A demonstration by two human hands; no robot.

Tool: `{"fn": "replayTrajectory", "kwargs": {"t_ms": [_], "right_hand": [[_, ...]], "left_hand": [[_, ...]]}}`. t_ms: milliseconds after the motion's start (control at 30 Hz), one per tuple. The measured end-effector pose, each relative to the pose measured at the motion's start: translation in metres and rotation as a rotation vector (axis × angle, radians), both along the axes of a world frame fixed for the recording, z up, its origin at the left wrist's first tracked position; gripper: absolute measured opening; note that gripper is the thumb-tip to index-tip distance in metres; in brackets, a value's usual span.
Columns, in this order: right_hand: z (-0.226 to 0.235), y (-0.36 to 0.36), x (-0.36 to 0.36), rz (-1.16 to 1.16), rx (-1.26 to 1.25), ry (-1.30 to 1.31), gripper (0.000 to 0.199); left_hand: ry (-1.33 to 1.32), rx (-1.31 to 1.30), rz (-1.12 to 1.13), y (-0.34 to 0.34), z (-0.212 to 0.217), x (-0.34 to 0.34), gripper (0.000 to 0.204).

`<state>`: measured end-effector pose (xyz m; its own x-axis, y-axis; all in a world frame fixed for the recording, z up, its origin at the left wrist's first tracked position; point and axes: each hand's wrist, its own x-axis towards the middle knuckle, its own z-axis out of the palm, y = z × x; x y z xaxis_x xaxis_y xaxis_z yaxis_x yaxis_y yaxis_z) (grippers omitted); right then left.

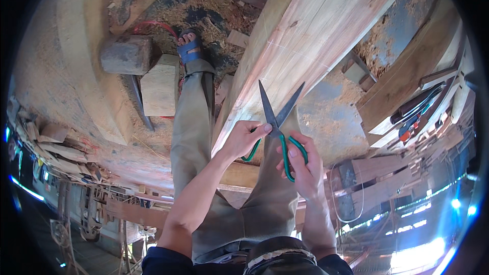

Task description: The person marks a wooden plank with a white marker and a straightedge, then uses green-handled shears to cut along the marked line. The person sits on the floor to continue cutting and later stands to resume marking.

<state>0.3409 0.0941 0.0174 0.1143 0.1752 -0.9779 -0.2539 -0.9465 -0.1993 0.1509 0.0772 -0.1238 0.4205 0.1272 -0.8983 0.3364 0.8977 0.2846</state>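
Both my hands hold one pair of scissors point(277, 117) with green handles and dark blades spread apart, tips pointing up. My left hand point(243, 139) grips the left green handle loop. My right hand point(300, 165) has fingers through the right loop. The blades lie over the near end of a long pale wooden plank point(305, 35) that runs up and to the right. My olive trouser legs point(193, 122) and a foot in a blue sandal point(188, 48) show below the plank.
Sawdust covers the ground point(326, 112). A wooden block point(160, 84) and a dark mallet-like block point(126, 55) lie left of my leg. Stacked boards point(412, 81) with several tools point(415, 117) stand at right. Wood offcuts point(51, 142) pile at left.
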Motion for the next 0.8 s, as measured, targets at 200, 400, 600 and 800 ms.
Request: {"fn": "replayTrajectory", "kwargs": {"t_ms": [200,400,600,800], "right_hand": [[0.007,0.015,-0.010,-0.029,-0.080,-0.058,0.049],[0.006,0.017,-0.008,0.009,-0.062,-0.075,0.051],[0.005,0.016,-0.008,-0.006,-0.050,-0.084,0.050],[0.003,0.015,-0.007,0.008,-0.031,-0.082,0.050]], "left_hand": [[-0.033,-0.212,-0.100,0.018,0.002,-0.003,0.068],[-0.047,-0.177,-0.088,0.027,0.002,0.003,0.068],[-0.033,-0.157,-0.065,0.023,-0.001,0.003,0.070],[-0.015,-0.166,-0.071,0.019,-0.002,0.003,0.071]]}}
